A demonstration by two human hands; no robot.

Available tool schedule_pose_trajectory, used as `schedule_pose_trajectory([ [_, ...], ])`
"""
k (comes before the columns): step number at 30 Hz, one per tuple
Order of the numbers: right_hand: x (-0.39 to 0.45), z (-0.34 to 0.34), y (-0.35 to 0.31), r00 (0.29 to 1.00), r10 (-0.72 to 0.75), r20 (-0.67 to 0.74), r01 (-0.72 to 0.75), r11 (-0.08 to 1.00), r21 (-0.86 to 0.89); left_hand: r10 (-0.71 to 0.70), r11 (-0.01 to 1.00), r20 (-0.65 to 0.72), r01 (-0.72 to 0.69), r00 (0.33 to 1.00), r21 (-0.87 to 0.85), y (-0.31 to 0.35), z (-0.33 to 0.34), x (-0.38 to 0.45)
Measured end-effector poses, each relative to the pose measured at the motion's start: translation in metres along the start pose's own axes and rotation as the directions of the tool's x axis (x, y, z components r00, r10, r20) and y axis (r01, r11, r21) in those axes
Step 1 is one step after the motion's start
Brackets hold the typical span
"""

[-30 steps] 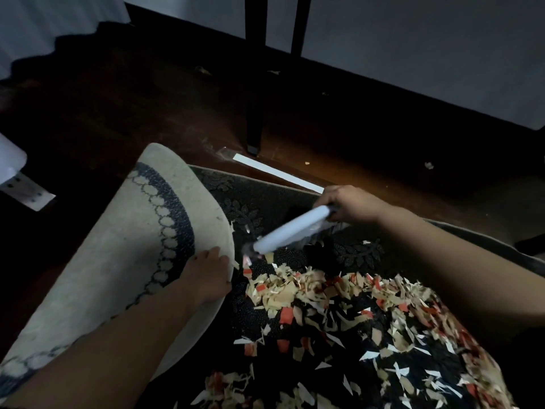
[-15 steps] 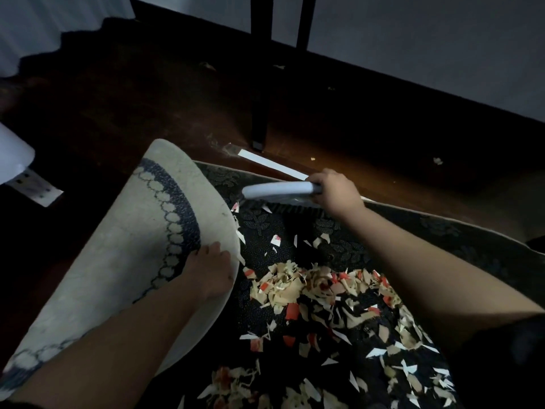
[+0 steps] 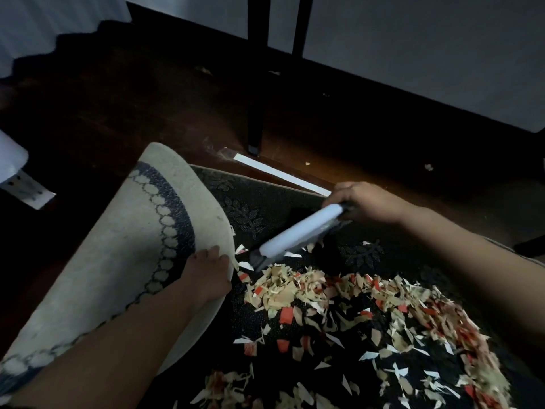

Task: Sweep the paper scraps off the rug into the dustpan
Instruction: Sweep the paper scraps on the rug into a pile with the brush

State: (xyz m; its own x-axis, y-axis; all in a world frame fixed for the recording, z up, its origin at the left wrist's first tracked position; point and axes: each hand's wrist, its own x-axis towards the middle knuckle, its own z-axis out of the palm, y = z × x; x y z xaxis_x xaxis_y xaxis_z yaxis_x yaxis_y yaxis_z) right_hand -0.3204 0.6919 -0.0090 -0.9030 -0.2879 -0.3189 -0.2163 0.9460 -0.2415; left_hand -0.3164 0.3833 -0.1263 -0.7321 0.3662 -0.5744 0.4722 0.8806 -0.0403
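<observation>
Right hand (image 3: 364, 202) gripping the white-backed hand brush (image 3: 298, 236) has swung down from twelve o'clock onto the beige-and-red paper scraps (image 3: 339, 302) piled centre of the dark leaf-patterned rug (image 3: 250, 208), left hand (image 3: 208, 276) pinning the folded flap; dustpan unseen.

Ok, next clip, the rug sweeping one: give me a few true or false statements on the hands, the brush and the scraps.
1. The right hand grips a hand brush with a pale back. True.
2. The left hand holds a dustpan. False: it holds back the folded-over corner of the rug, pale underside up; no dustpan is in view.
3. The paper scraps lie heaped on the rug's dark patterned face. True.
4. The scraps are all white. False: beige, white and red pieces are mixed.
5. The brush head is at the far edge of the heap. True.
</observation>
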Motion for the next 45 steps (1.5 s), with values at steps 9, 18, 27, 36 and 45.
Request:
schedule_pose_trajectory([
  [9, 0.036, 0.035, -0.031, 0.911, 0.285, -0.299, -0.262, 0.958, 0.114, -0.027, 1.0, -0.037, 0.026, 0.999, -0.016, -0.006, 0.007, 0.0],
  [18, 0.036, 0.05, -0.038, 0.984, 0.125, -0.126, -0.108, 0.985, 0.131, -0.035, 0.999, -0.03, 0.035, 0.999, -0.006, -0.007, 0.009, -0.001],
  [27, 0.003, 0.008, -0.009, 0.996, -0.047, -0.082, 0.052, 0.997, 0.064, -0.044, 0.999, 0.005, 0.044, 0.999, -0.007, -0.005, 0.004, -0.001],
  [36, 0.047, 0.051, -0.037, 0.883, 0.352, -0.309, -0.292, 0.93, 0.225, -0.059, 0.998, 0.016, 0.059, 0.998, -0.002, -0.007, 0.006, 0.001],
  [45, 0.021, 0.036, -0.019, 1.0, -0.015, -0.009, 0.016, 0.998, 0.068, -0.07, 0.998, 0.015, 0.07, 0.997, 0.005, -0.006, 0.008, 0.0],
])
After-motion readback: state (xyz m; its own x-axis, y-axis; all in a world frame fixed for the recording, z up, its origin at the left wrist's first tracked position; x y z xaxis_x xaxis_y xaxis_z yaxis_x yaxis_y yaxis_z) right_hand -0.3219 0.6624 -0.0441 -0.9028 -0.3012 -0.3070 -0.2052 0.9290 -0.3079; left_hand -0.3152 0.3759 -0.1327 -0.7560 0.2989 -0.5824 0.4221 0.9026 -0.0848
